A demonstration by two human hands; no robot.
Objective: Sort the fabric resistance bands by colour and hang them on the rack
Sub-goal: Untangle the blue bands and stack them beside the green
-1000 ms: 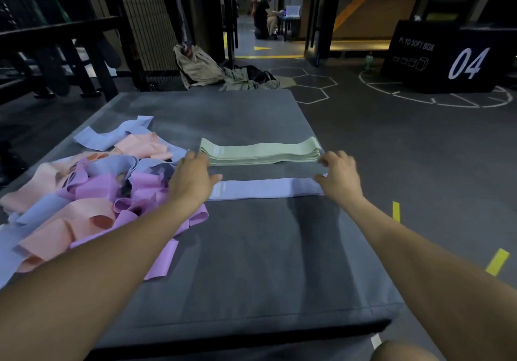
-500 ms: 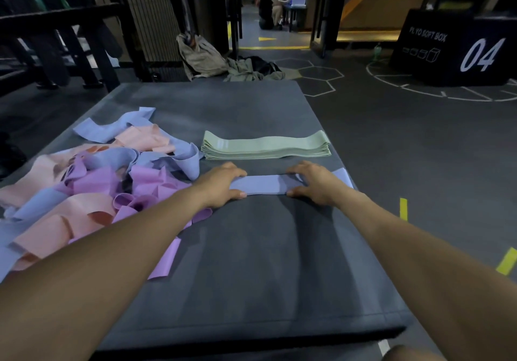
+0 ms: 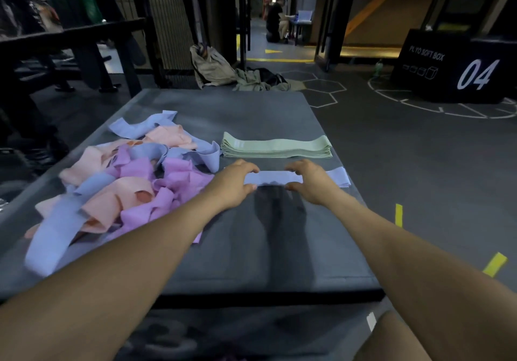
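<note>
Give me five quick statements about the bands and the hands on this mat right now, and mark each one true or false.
1. Both hands rest on the flat blue band. True: the left hand and right hand sit on it, close together.
2. The green bands lie in a tangled heap. False: they form a neat flat stack.
3. The green stack lies beyond the blue band, farther from the person. True.
4. The mixed pile holds only purple bands. False: it mixes peach, blue and purple bands.
5. The mixed pile sits on the right side of the mat. False: it is on the left side.
</note>
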